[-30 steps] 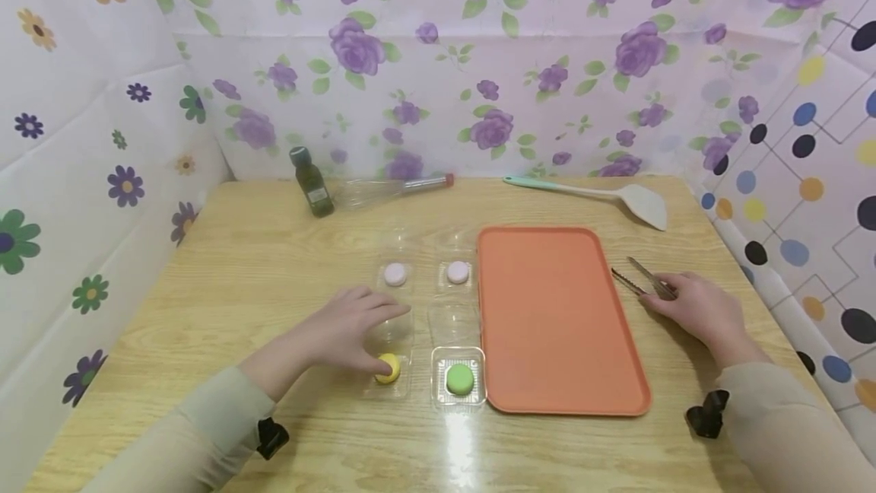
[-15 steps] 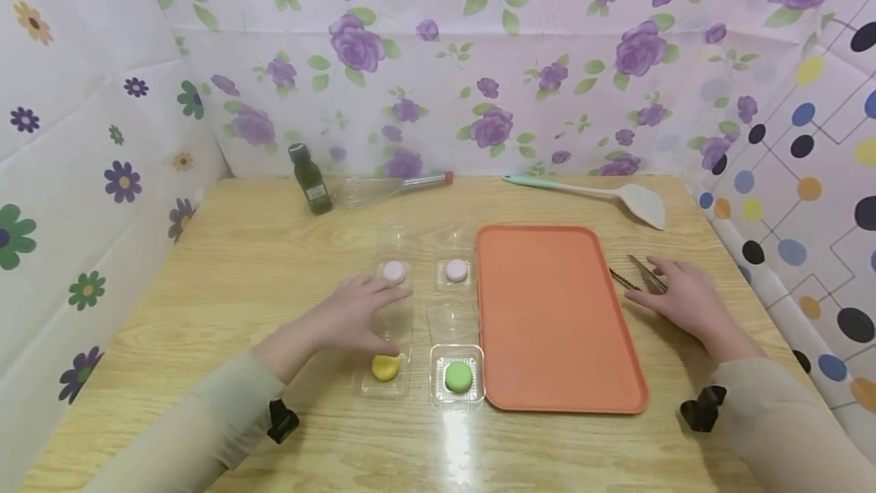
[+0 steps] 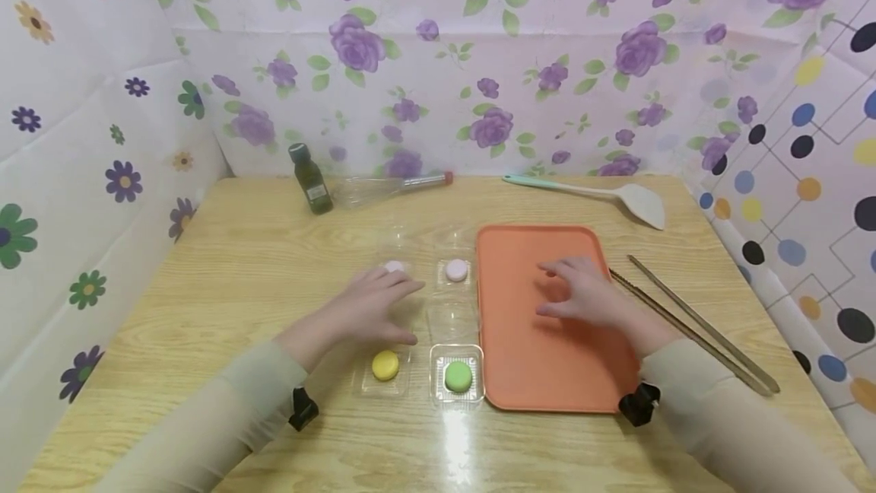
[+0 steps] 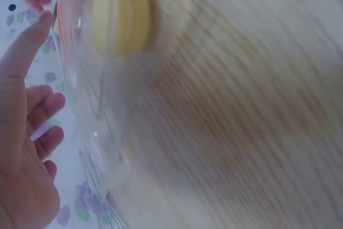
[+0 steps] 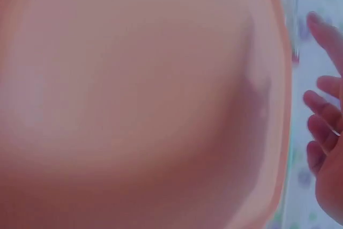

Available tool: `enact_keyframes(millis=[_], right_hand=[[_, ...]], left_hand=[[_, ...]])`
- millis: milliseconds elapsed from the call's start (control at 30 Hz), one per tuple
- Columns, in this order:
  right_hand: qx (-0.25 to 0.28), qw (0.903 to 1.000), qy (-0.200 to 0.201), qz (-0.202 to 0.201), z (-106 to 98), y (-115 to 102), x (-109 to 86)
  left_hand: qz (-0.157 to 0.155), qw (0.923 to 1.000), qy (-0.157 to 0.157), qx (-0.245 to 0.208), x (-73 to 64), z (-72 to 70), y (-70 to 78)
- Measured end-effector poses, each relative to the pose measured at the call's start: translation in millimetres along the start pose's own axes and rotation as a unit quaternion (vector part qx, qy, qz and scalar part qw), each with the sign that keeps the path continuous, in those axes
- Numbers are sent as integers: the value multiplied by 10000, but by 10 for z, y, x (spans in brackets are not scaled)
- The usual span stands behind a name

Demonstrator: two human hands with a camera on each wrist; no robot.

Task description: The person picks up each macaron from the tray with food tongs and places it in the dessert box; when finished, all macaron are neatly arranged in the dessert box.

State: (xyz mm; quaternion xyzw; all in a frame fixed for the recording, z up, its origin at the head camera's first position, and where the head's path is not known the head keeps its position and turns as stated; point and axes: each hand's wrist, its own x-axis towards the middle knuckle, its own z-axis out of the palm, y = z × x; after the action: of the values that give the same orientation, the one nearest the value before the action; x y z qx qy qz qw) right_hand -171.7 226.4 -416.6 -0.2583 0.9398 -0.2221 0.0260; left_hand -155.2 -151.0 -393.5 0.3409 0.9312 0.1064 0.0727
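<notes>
My left hand [image 3: 366, 306] hovers over the left column of clear plastic boxes, thumb and fingers apart and holding nothing. A yellow macaron [image 3: 385, 365] sits in the open clear box just below it; the left wrist view also shows this macaron [image 4: 122, 20] close up. Beside it, a green macaron [image 3: 458, 376] lies in another clear box [image 3: 433, 394]. Two pale pink macarons are farther back: one [image 3: 456, 270] shows whole, the other [image 3: 395, 267] is partly hidden by my left hand. Above the orange tray [image 3: 547, 386] my right hand [image 3: 585, 291] is spread, with nothing in it.
Metal tongs [image 3: 712, 337] lie right of the tray, partly behind my right forearm. Along the back are a dark green bottle [image 3: 312, 182], a whisk [image 3: 397, 187] and a white spatula [image 3: 642, 204] with a mint handle. Patterned sheets [image 3: 424, 59] wall the table [image 3: 226, 265] in.
My right hand has let go of the tongs and moved left over the tray. My left hand has lifted off the yellow macaron and shifted slightly up and right.
</notes>
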Motion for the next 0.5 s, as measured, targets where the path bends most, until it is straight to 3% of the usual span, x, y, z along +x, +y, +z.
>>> enact_keyframes(millis=[233,500], right_hand=[[206,9960,-811,-308,170,-376,203],[238,9921,-971,-756,303,-608,341]], left_hand=[[-6,9998,-112,185,116,15,67],[-2,9993,-271,243,176,20,138]])
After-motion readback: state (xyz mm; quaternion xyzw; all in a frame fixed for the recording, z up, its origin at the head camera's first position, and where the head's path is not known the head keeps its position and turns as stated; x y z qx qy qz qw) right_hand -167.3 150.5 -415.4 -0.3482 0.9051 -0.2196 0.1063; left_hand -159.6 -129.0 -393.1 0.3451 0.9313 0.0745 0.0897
